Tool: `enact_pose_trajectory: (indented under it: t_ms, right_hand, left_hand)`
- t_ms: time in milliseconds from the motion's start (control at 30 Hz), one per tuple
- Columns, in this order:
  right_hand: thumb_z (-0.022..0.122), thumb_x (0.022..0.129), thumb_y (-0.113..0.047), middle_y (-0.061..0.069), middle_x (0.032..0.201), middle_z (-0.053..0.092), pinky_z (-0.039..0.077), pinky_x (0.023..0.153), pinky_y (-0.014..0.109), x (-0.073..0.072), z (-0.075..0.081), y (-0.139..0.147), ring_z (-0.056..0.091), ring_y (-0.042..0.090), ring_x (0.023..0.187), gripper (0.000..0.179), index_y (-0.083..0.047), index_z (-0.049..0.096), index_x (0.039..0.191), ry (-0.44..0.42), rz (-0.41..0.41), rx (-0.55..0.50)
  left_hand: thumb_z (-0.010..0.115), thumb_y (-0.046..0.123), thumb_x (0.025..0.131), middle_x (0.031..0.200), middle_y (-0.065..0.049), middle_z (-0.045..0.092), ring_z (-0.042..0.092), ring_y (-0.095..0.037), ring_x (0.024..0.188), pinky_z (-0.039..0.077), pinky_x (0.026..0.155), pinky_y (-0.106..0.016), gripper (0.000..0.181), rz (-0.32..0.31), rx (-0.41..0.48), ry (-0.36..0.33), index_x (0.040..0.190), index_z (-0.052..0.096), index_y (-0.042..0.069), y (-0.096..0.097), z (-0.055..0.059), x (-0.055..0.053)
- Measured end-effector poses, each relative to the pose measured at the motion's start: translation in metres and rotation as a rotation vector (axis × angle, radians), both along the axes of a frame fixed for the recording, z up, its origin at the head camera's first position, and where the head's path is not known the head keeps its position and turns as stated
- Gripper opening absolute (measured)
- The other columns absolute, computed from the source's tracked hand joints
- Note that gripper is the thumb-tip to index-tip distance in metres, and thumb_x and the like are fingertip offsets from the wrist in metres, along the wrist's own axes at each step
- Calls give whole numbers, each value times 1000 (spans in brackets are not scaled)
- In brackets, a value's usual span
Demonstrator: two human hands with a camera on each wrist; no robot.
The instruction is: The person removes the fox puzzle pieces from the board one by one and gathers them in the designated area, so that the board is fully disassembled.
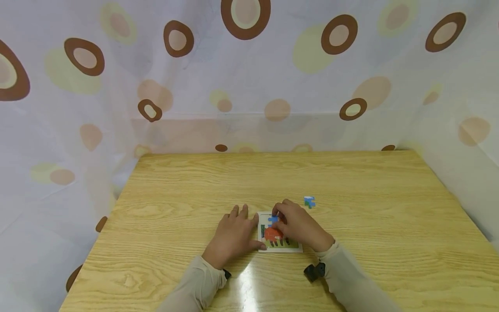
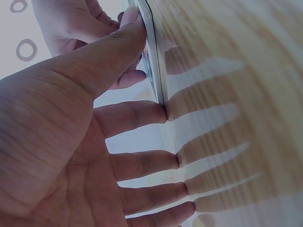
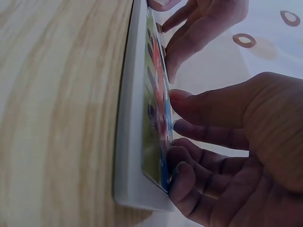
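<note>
A small jigsaw puzzle in a white frame (image 1: 280,250) lies on the table, its picture showing a red animal on green ground. My left hand (image 1: 234,234) is spread at the frame's left side; its thumb (image 2: 130,38) rests on the near corner and the index fingertip touches the edge, fingers straight. Over the upper right of the puzzle, my right hand (image 1: 296,223) pinches a blue puzzle piece (image 1: 273,219) between thumb and index finger, right at the picture's surface. Its other fingers (image 3: 189,184) curl at the frame and hide part of the picture.
A loose blue, white and green puzzle piece (image 1: 309,202) lies on the wooden table (image 1: 175,186) beyond the right hand. Dark wrist devices (image 1: 315,272) sit under the sleeves. A patterned curtain (image 1: 249,86) stands behind and along both sides of the table.
</note>
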State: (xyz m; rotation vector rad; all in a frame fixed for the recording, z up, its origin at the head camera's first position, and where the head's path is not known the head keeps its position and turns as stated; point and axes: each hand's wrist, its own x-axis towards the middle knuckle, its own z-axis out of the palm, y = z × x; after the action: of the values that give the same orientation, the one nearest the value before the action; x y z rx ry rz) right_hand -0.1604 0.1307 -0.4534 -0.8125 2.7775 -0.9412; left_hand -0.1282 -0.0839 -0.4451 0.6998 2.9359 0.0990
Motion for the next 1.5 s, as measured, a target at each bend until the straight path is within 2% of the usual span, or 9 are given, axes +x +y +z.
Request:
enact_pose_trajectory:
  t_ms: [300,567,900,1000,1233,1367,1500]
  right_hand:
    - [79,89,-3,2,86,54,44,66,29,2,-2,0,48,14,74,16,-2,66,99,-11,-24,-12]
    - [78,90,-3,3,90,54,45,65,28,3,-1,-1,48,13,73,23,-5,68,110,29,-1,10]
    - [77,89,0,3,87,53,45,66,30,3,1,0,48,14,73,15,-3,65,97,4,-19,-5]
    - [76,90,0,3,89,53,46,67,30,3,2,-1,49,13,74,14,-5,65,98,14,-2,22]
    - [68,92,3,3,95,53,43,62,29,4,3,-3,46,12,69,30,-11,70,118,62,83,102]
    - [67,93,3,1,93,53,42,61,29,3,5,-3,45,12,69,28,-11,70,117,32,94,115]
    - [70,94,-1,0,88,53,41,61,30,0,8,-5,46,13,70,17,-11,68,107,-24,97,115]
  left_hand:
    - [69,72,84,155,-23,47,45,-45,140,49,102,-56,84,-1,-4,-1,148,60,17,0,0,0]
    - [68,73,84,154,-23,47,45,-45,140,49,101,-56,85,2,-4,10,148,60,18,0,0,-1]
    - [70,73,83,153,-23,48,46,-45,140,49,101,-56,84,7,8,5,147,61,17,1,1,-1]
    - [70,72,83,153,-23,49,46,-45,139,50,100,-56,84,4,3,11,147,61,17,1,2,-2]
    - [69,72,84,153,-24,48,46,-46,140,50,101,-56,85,6,5,5,148,60,17,0,5,0]
    - [70,71,84,153,-24,47,45,-46,140,49,101,-57,84,5,13,-2,148,60,17,1,5,1]
    - [70,71,84,154,-25,47,45,-47,140,49,101,-57,84,4,14,-3,148,59,17,1,4,1]
